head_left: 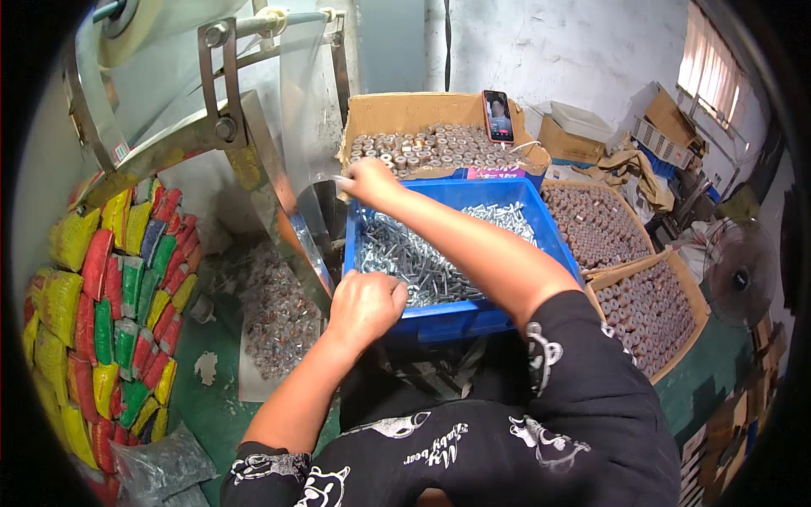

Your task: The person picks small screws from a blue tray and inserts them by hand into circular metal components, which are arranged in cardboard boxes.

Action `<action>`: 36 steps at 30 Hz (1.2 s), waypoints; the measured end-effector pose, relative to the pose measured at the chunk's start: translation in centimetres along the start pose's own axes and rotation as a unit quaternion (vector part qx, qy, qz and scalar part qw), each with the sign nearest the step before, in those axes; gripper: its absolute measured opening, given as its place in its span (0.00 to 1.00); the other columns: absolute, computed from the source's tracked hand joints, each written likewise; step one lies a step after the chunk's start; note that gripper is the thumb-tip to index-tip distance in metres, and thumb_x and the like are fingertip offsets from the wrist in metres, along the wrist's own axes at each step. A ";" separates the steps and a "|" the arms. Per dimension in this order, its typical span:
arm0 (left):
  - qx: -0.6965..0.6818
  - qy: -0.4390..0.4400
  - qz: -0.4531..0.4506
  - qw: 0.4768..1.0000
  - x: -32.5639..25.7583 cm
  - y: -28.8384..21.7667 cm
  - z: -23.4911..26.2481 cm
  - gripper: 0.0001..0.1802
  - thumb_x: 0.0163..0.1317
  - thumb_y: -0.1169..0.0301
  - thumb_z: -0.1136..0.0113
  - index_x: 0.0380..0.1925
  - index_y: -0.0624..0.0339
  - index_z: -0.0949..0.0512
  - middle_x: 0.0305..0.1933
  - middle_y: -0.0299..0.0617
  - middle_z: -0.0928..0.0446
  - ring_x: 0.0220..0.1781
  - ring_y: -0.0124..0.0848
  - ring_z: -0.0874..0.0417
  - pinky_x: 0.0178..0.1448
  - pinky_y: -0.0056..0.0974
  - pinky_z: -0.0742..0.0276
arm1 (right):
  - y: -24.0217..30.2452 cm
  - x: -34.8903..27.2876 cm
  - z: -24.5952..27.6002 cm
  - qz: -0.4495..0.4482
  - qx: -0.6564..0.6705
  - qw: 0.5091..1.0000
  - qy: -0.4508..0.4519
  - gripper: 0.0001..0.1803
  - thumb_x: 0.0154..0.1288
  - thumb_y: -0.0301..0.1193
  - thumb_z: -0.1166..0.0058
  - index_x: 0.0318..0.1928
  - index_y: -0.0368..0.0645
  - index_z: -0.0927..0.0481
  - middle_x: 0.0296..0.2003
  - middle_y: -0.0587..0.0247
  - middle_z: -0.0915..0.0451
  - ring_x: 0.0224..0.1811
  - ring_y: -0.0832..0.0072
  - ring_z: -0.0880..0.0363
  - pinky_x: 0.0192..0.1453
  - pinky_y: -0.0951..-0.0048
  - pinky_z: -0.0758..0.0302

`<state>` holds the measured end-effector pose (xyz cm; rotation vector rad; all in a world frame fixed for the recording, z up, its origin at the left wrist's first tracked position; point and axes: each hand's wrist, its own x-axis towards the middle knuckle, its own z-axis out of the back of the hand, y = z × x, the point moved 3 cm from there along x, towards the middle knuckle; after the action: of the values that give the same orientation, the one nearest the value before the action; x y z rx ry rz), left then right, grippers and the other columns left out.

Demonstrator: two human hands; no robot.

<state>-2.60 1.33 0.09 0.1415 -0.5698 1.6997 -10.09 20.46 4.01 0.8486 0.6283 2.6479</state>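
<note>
Head view, left hand (365,306): closed into a loose fist at the near left corner of the blue crate (553,241), knuckles up; whether anything is inside the fist cannot be told
Head view, right hand (370,181): stretched forward across the crate to its far left corner, fingers pinched together on something small and pale, too small to identify
Bolts (414,258): a heap of silver bolts lying in the blue crate, between the two hands and under the right forearm
Metal chute (317,215): shiny funnel just left of the crate, right beside the right hand's fingertips
Machine frame (215,110): steel brackets and a film roll above the chute, upper left
Cardboard box (405,110): behind the crate, filled with small round metal rings
Phone (498,116): propped upright on that box's far edge, screen lit
Other boxes (650,308): two more to the right, packed with brown ring-shaped parts
Coloured packets (127,296): red, yellow, green and blue, piled at far left
Fan (742,272): standing at the right edge
</note>
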 end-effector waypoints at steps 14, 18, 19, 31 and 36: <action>-0.028 -0.014 0.036 0.999 0.4 -0.7 0.4 0.11 0.58 0.67 0.44 0.26 0.61 0.17 0.29 0.51 0.20 0.33 0.50 0.19 0.41 0.48 0.27 | -12.6 -23.6 22.3 -0.226 0.066 0.965 -0.115 0.11 0.62 0.29 0.48 0.43 0.39 0.17 0.31 0.59 0.15 0.27 0.75 0.17 0.33 0.72 0.20; -0.039 -0.025 0.024 0.999 0.7 -1.1 0.3 0.14 0.62 0.65 0.45 0.24 0.64 0.21 0.24 0.53 0.25 0.29 0.52 0.24 0.38 0.47 0.33 | -19.8 -38.2 32.8 -0.336 -0.227 0.894 -0.192 0.14 0.65 0.37 0.49 0.37 0.41 0.17 0.27 0.51 0.19 0.28 0.58 0.18 0.36 0.62 0.24; -0.035 -0.018 0.023 0.999 0.8 -1.5 0.0 0.14 0.62 0.66 0.45 0.23 0.65 0.22 0.24 0.54 0.25 0.28 0.52 0.25 0.38 0.47 0.33 | -21.2 -41.7 33.3 -0.431 -0.239 0.859 -0.138 0.13 0.63 0.37 0.49 0.35 0.40 0.17 0.27 0.49 0.19 0.31 0.54 0.19 0.39 0.60 0.24; -0.012 0.010 0.031 0.999 0.7 -2.3 -0.2 0.17 0.63 0.66 0.46 0.20 0.66 0.24 0.22 0.55 0.26 0.28 0.54 0.26 0.39 0.49 0.34 | -25.2 -48.7 27.0 -0.427 -0.457 0.779 0.039 0.12 0.57 0.22 0.52 0.42 0.38 0.22 0.43 0.47 0.25 0.45 0.52 0.23 0.48 0.56 0.23; 0.002 0.010 0.019 1.000 1.3 -2.8 -0.3 0.17 0.62 0.66 0.45 0.17 0.66 0.26 0.21 0.55 0.27 0.26 0.54 0.27 0.36 0.49 0.34 | -27.7 -51.1 31.9 -0.417 -0.221 0.881 -0.039 0.20 0.56 0.26 0.43 0.51 0.40 0.26 0.43 0.58 0.24 0.43 0.63 0.22 0.47 0.62 0.24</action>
<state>-0.17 2.87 1.15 0.1168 -0.5574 1.7377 53.06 34.26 -10.58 0.4019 0.2483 1.8329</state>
